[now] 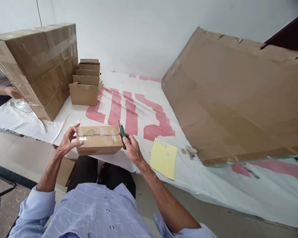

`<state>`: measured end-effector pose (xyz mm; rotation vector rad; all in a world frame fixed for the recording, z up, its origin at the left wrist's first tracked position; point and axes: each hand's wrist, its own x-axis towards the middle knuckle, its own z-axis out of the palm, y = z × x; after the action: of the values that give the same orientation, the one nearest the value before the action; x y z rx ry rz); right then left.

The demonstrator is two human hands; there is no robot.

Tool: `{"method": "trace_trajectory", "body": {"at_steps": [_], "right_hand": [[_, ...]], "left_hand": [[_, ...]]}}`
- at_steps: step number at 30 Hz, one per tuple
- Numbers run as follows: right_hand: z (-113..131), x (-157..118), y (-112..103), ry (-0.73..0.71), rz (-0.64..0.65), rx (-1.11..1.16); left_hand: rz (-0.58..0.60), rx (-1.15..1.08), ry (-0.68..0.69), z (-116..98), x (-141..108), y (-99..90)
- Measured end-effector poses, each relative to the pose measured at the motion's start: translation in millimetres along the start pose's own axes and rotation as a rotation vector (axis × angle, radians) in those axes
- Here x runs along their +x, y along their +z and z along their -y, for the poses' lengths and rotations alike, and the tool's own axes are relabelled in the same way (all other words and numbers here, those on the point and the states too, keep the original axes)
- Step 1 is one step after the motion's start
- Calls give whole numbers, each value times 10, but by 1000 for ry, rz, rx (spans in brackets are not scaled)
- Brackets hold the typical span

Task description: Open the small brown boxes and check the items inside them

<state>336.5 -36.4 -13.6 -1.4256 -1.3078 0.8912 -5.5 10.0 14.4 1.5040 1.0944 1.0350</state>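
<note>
A small taped cardboard box (100, 142) lies at the table's front edge, right before my body. Its top has a ragged torn strip along the seam, under clear tape. My left hand (69, 139) grips the box's left end, thumb on top. At the opposite end, my right hand (132, 148) is closed around a green box cutter (122, 131), its blade pointing up and away from me. The cutter lies against or just beside the box's right edge; I cannot tell if the blade touches it.
Stacked taped cartons (39, 62) rise at the left, beside a row of open small boxes (83, 94). A yellow sheet with small stickers (163, 158) lies right of me. A large cardboard panel (238, 99) leans at the right. Another person's hand (13, 92) shows far left.
</note>
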Motion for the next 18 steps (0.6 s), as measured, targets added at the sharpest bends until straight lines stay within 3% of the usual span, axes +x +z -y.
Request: {"method": "trace_trajectory", "body": {"at_steps": [6, 12, 15, 18], "right_hand": [[173, 126, -119, -50, 68, -3], [318, 144, -171, -118, 91, -201], [545, 212, -265, -202, 99, -310], [875, 275, -294, -285, 226, -383]], "left_hand": [[-37, 35, 27, -20, -126, 68], [2, 96, 81, 36, -158, 77], [12, 140, 100, 89, -177, 63], [7, 162, 117, 128, -196, 68]]}}
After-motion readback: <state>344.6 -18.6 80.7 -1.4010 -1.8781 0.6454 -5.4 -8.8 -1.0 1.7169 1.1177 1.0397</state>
